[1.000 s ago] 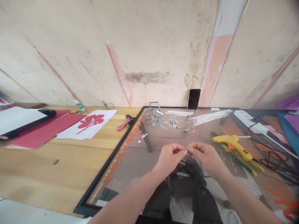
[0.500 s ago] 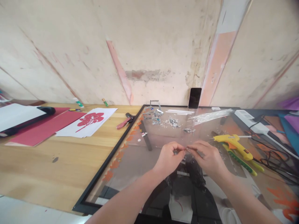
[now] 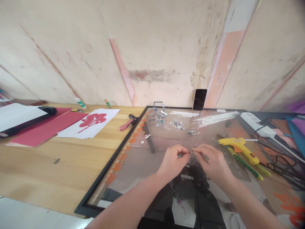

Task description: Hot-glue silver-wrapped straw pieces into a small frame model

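My left hand [image 3: 173,162] and my right hand [image 3: 213,162] meet fingertip to fingertip over a black-framed mirror [image 3: 114,160] lying flat on the table. Both pinch one tiny silvery piece [image 3: 191,150] between thumbs and forefingers. It is too small to tell what it is. Beyond my hands, small silver scraps [image 3: 176,124] and a bundle of thin silver strips [image 3: 214,118] lie on the glass.
A yellow glue gun [image 3: 239,148] and a green-handled tool [image 3: 245,165] lie right of my hands, with a power strip [image 3: 256,125] and cables behind. A phone [image 3: 199,99] leans on the wall. Red-handled pliers [image 3: 127,123], red cut-out paper [image 3: 91,121] and red sheets [image 3: 43,129] lie on the wooden table at left.
My hands stay joined on the tiny piece, with only small finger shifts. The view has drifted slightly.
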Tool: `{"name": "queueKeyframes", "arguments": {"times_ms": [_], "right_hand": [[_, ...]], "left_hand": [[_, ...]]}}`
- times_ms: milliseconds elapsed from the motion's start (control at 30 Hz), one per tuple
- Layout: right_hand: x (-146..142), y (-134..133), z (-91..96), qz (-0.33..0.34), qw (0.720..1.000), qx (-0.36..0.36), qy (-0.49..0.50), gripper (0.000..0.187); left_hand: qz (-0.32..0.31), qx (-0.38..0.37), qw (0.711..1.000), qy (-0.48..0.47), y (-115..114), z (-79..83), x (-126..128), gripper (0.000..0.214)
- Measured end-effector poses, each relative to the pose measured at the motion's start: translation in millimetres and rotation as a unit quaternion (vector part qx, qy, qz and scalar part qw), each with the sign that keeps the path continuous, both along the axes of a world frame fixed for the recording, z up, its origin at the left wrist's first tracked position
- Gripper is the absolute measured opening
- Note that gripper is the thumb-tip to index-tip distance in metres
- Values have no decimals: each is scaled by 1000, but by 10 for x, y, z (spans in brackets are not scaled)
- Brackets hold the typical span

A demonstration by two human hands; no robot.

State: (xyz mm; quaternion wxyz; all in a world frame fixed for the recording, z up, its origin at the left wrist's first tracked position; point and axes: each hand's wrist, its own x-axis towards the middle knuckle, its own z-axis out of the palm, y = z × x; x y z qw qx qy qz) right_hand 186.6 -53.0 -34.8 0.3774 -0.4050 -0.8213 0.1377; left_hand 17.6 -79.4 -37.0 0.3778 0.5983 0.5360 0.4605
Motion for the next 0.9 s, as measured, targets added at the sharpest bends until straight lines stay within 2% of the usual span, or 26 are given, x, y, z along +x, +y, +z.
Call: {"name": "queueKeyframes", "arguments": {"times_ms": [133, 233, 367, 633, 900], "right_hand": [[-10, -14, 100, -10, 992, -116, 53, 14], [17, -5, 147, -22, 973, -219, 67, 16], [86, 25, 188, -3, 941, -331, 69, 23], [118, 27, 263, 21, 956, -294, -6, 19], [89, -7, 270, 27, 957, -289, -19, 16]], "left_hand": [[-18, -74, 992, -98, 31, -64, -2, 23], [-39, -106, 980, -165, 52, -85, -11, 27], [-60, -92, 985, -134, 55, -64, -31, 28], [-78, -41, 996, -18, 39, 5, -60, 19], [-81, -43, 996, -18, 37, 17, -71, 13]]}}
